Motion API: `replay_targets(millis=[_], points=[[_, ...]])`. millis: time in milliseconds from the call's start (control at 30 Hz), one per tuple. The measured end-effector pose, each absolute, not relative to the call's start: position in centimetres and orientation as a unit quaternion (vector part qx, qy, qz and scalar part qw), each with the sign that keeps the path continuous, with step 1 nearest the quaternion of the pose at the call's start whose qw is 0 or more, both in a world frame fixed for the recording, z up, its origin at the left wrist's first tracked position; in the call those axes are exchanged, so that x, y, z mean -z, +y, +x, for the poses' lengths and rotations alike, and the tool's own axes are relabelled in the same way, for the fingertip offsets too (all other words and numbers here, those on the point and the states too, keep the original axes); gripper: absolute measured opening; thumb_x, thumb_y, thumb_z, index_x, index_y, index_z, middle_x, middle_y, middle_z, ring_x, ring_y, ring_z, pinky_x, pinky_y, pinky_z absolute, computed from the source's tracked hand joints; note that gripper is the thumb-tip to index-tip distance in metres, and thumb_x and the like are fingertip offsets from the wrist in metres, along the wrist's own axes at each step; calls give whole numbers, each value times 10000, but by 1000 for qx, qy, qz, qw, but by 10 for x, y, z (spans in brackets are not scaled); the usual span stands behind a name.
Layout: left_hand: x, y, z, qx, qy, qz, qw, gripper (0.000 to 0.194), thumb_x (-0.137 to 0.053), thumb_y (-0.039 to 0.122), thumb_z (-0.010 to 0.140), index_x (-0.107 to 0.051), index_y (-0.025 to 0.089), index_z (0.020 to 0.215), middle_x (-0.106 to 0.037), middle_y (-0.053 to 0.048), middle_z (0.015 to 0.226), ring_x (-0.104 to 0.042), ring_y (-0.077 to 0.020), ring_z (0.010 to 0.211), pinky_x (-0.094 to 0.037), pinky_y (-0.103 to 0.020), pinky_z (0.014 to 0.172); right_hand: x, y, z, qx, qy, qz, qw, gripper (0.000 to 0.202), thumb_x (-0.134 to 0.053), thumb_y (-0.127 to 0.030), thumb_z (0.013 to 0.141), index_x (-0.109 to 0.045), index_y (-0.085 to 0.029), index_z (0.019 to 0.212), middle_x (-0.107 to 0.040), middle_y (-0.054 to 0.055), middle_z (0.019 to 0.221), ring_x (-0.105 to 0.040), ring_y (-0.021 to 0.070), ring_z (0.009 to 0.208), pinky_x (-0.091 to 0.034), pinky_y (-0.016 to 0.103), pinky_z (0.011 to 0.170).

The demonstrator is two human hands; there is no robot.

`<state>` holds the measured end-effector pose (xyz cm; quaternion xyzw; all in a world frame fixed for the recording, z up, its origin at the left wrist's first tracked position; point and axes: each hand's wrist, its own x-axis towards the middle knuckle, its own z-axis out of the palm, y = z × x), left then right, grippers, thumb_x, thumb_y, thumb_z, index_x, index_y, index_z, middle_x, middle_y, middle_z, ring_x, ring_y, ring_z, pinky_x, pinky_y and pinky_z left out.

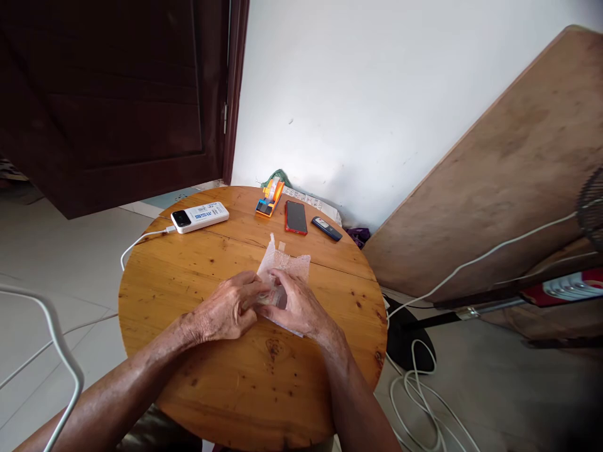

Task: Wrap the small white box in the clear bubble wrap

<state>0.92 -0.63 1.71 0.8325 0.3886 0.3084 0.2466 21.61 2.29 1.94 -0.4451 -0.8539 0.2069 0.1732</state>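
A crumpled sheet of translucent bubble wrap (pixel 294 265) lies on the round wooden table (pixel 198 376), its far edge ragged, with a small strip of tape (pixel 281 246) sticking out there. My left hand (pixel 233 306) is closed at the wrap's left side, its bent fingers pinching the near part. From the right, my right hand (pixel 304 306) curves its thumb and fingers around the same part, holding it. Something may be folded inside between the hands, but my fingers hide most of it and I cannot make it out.
Along the far side lie a white power bank (pixel 207 216) with a cable, an orange tape dispenser (pixel 271 198), a red-cased phone (pixel 296 218) and a dark blue handheld device (pixel 326 228). White cables (pixel 419 383) loop on the floor near a black stand base (pixel 409 345).
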Motion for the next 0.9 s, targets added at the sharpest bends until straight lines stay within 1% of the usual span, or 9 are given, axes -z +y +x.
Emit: replay_targets(millis=[133,200,233,333,433,533,633,767,900], points=[[-15,-5,8,-301,378,842,239,479,-464,32,715,-673,197,1113,-635,-76,1049,-613,-206,950,-495,-306,840,-19,24,218,-211,-852,-447,172,726,-797,-366,732,-476,-192,1359,-659,130,1154,-612,290,1068,-461,434,922],[-14,-5,9,-301,378,846,224,452,-475,40,725,-693,207,1084,-633,-75,1048,-610,-210,957,-499,-317,837,-20,23,218,-214,-852,-446,171,695,-792,-348,732,-490,-199,1339,-660,121,1157,-608,288,1071,-457,427,922],[-14,-5,9,-301,380,848,213,440,-486,47,727,-702,212,1072,-630,-79,1072,-607,-218,975,-501,-334,846,-21,23,217,-218,-852,-445,170,673,-793,-342,729,-503,-202,1320,-662,115,1156,-608,285,1066,-454,423,923],[-13,-5,10,-306,372,858,179,417,-515,61,730,-715,220,1060,-602,-99,1239,-588,-264,1090,-492,-421,927,-24,22,216,-230,-850,-443,170,629,-796,-329,722,-531,-213,1281,-667,100,1154,-614,274,1054,-450,410,926],[-9,-5,12,-321,344,866,167,412,-511,45,749,-695,203,1083,-596,-105,1325,-562,-274,1204,-471,-454,1015,-22,23,217,-236,-849,-435,183,666,-795,-316,717,-516,-224,1315,-654,99,1205,-603,273,1108,-436,412,962],[-5,-4,13,-328,324,871,167,405,-500,29,753,-674,183,1085,-605,-116,1345,-527,-269,1293,-460,-451,1066,-20,24,221,-251,-844,-436,189,730,-805,-299,693,-499,-232,1353,-644,105,1240,-591,282,1151,-424,427,991],[-3,-4,13,-328,315,876,161,455,-500,16,712,-658,177,1106,-595,-118,1367,-470,-290,1359,-441,-486,1097,-20,25,228,-273,-830,-449,186,780,-810,-285,678,-483,-215,1383,-656,110,1218,-604,281,1130,-435,435,987],[-3,-4,13,-339,300,874,175,462,-489,5,709,-655,181,1103,-623,-108,1316,-476,-282,1354,-460,-466,1090,-22,26,231,-283,-828,-449,184,758,-811,-278,671,-510,-204,1363,-670,109,1204,-624,276,1094,-450,427,971],[-3,-5,14,-347,298,873,171,433,-483,19,743,-656,179,1107,-640,-104,1292,-503,-272,1328,-471,-445,1080,-21,26,229,-286,-830,-438,196,710,-781,-252,691,-526,-218,1353,-661,114,1249,-618,289,1133,-459,431,974]])
